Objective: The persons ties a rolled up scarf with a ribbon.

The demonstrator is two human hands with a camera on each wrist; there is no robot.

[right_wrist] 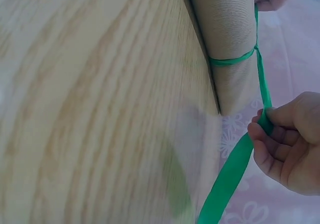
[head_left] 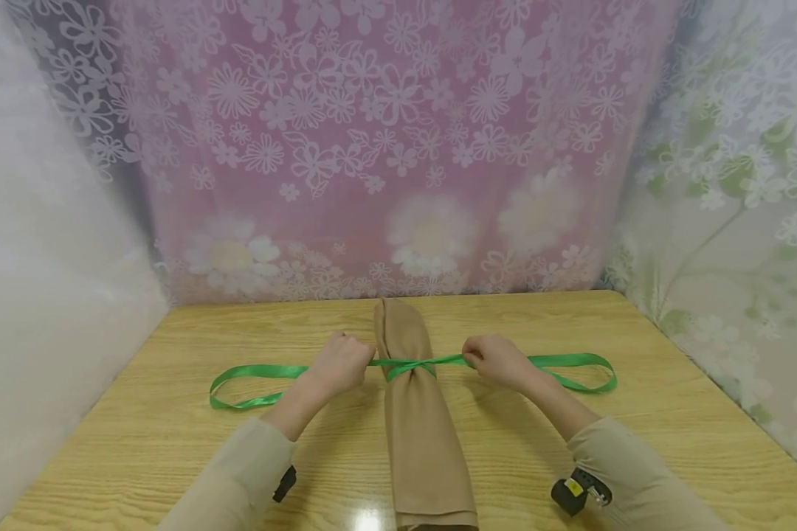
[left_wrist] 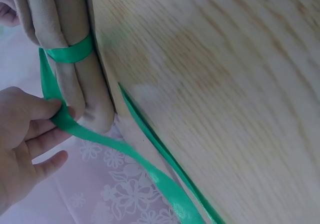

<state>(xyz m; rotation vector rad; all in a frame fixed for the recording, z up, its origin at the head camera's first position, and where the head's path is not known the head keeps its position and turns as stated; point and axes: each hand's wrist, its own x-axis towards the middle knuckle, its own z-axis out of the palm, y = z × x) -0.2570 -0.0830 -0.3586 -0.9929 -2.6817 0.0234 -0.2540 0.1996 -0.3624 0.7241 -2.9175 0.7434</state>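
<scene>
A rolled tan cloth (head_left: 425,442) lies lengthwise on the table, cinched around its upper part by a green ribbon (head_left: 412,364) that crosses over itself on top. On the left, my left hand (head_left: 342,361) pinches one length of the ribbon between thumb and fingers, as the left wrist view shows with the ribbon (left_wrist: 50,81) running taut to the roll. Opposite it, my right hand (right_wrist: 287,144) pinches the other length, drawn straight out from the crossing. Beyond each hand the ribbon's loose part curves in a loop on the table.
The wood-grain table (head_left: 159,442) ends at a pink flowered curtain (head_left: 398,147) behind. Pale sheeting (head_left: 46,221) hangs at the left, and a flowered sheet (head_left: 737,243) at the right. Small black devices, such as the wrist camera (head_left: 569,495), sit at both sleeves.
</scene>
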